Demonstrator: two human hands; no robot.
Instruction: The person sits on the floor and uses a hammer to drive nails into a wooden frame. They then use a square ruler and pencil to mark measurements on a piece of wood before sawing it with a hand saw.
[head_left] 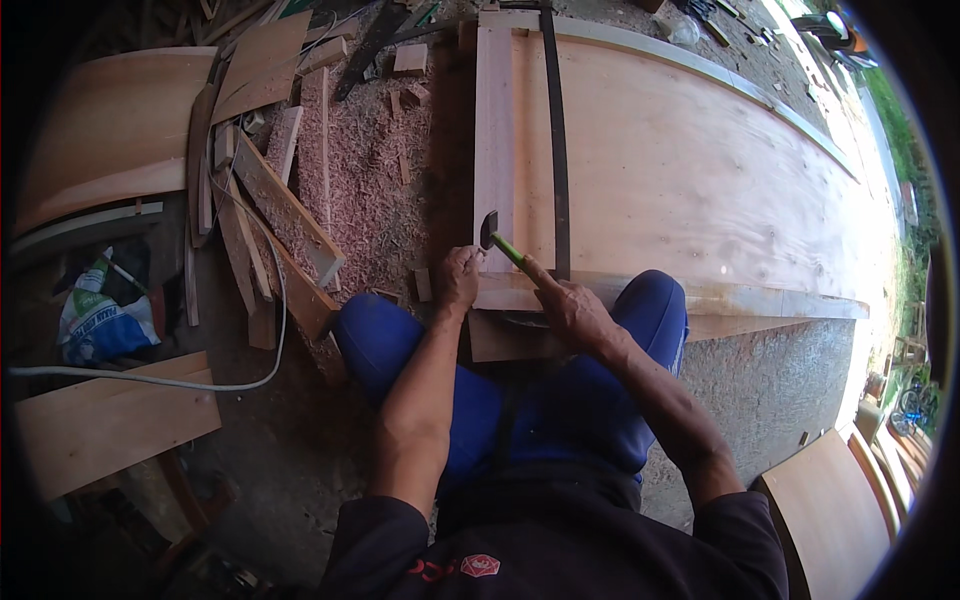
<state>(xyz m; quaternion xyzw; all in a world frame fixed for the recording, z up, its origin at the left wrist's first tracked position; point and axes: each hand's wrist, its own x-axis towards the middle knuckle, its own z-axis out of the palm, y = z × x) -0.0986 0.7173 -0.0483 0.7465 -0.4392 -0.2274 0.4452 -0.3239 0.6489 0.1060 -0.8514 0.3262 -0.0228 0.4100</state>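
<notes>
My right hand [580,315] is closed round the handle of a hammer [512,250] with a green section near its dark head. That head is just above the near left corner of a wooden panel frame [494,150]. At the same corner, my left hand [460,277] has its fingers pinched together against the frame's edge, close to the hammer head. Whatever sits between those fingertips is too small to make out. A pale plywood sheet [690,170] fills the frame, and a dark strap [555,130] runs across it near the left end.
Wood shavings [370,190] cover the floor on the left, beside loose boards [285,205] and offcuts. A pale cable [262,378] curves past a white, green and blue bag [105,315]. Plywood pieces [120,420] lie at lower left, and another sheet [825,505] stands at lower right.
</notes>
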